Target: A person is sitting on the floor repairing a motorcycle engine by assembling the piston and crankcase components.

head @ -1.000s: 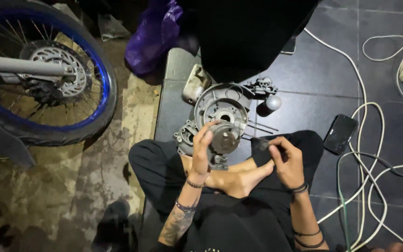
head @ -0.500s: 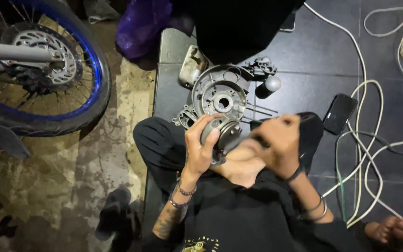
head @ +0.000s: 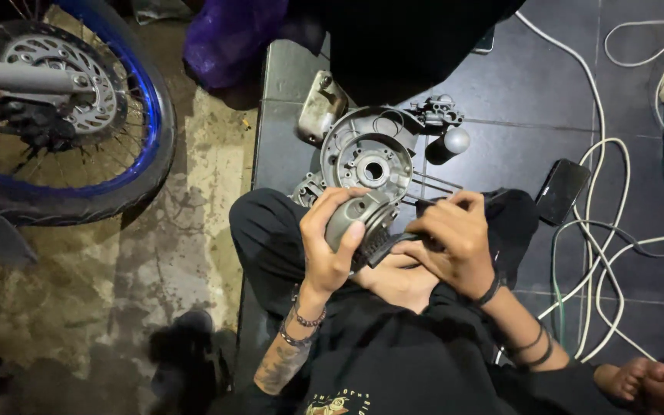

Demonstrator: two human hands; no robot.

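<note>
Left hand: the left hand (head: pixel 330 242) is curled around a round grey metal part (head: pixel 359 219), in the middle of the frame.
Right hand: the right hand (head: pixel 449 238) is closed on a small black brush (head: pixel 382 247); its bristles touch the part.
Behind the hands: a big grey engine cover (head: pixel 369 150) lies on the dark tiled floor (head: pixel 532 92).
Upper left: a bike wheel with a blue rim (head: pixel 55 115).
Right side: a black phone (head: pixel 562 190) and white cables (head: pixel 605 230).

Round grey metal part (head: pixel 359 219), held aloft
</note>
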